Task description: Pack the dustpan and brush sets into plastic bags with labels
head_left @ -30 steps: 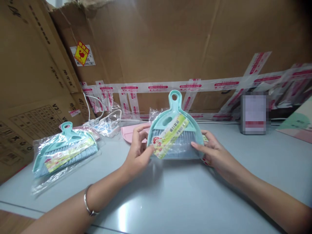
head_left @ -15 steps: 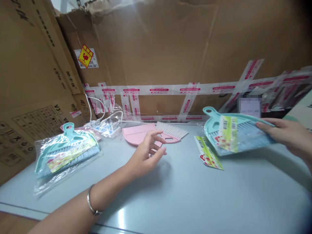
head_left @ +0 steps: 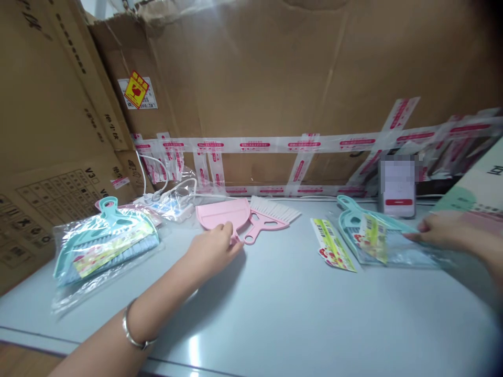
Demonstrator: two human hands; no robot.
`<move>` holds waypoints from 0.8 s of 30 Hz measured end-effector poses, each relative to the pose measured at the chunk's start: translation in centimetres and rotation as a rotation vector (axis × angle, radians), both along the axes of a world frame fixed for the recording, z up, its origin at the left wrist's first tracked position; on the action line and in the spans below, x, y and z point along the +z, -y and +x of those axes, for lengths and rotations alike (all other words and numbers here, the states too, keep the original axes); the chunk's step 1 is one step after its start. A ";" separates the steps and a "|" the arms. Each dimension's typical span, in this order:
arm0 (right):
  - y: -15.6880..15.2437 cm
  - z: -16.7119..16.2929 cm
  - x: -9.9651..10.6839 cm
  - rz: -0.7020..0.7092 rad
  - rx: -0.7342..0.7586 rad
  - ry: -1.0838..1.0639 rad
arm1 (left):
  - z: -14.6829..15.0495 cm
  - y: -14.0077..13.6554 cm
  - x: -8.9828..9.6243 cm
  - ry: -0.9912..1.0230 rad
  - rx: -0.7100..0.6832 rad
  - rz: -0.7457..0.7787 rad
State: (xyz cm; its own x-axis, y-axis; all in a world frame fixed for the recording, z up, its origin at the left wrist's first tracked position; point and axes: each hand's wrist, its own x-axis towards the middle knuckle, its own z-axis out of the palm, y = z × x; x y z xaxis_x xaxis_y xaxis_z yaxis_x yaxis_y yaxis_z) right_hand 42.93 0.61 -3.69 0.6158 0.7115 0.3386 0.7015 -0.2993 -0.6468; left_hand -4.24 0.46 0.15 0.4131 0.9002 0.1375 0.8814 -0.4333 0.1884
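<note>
My left hand (head_left: 212, 248) reaches across the table, its fingers closed around the handle end of a pink dustpan (head_left: 223, 211), partly hiding it. Just right of that lies a pink hand brush (head_left: 271, 219) with white bristles. Over on the right, my right hand (head_left: 442, 231) pinches the edge of a turquoise dustpan and brush set (head_left: 377, 238) in clear plastic, low at the tabletop and slightly blurred. A yellow-green card label (head_left: 333, 245) lies flat beside that set.
Another bagged turquoise dustpan set (head_left: 108, 241) lies at the left. Behind it are a power strip (head_left: 173, 204) and white cables. A phone (head_left: 397, 188) stands upright at the back right. Large cardboard boxes (head_left: 255, 78) wall off the rear of the table (head_left: 291, 314).
My left hand has moved left and closed at the pink dustpan's handle, uncovering the pink brush's handle. My right hand has lowered the turquoise set to the tabletop, revealing more of the phone.
</note>
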 end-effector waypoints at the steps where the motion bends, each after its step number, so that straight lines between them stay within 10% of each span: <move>1: -0.1 0.0 0.1 -0.083 -0.011 0.011 | 0.0 0.1 -0.1 -0.040 -0.001 -0.026; 5: -0.6 -0.3 0.7 -0.302 -0.093 0.096 | 0.3 0.3 -0.6 -0.102 -0.060 -0.086; 13: 1.2 -7.6 4.4 -0.043 -0.087 0.161 | -0.5 -0.9 0.9 0.014 0.113 0.191; 19: 1.9 -10.3 4.8 0.281 -0.024 0.082 | -2.3 -1.9 2.7 0.560 0.106 0.469; 24: 1.3 -12.1 3.5 0.486 0.180 0.018 | -2.9 -2.2 4.0 1.142 0.010 0.395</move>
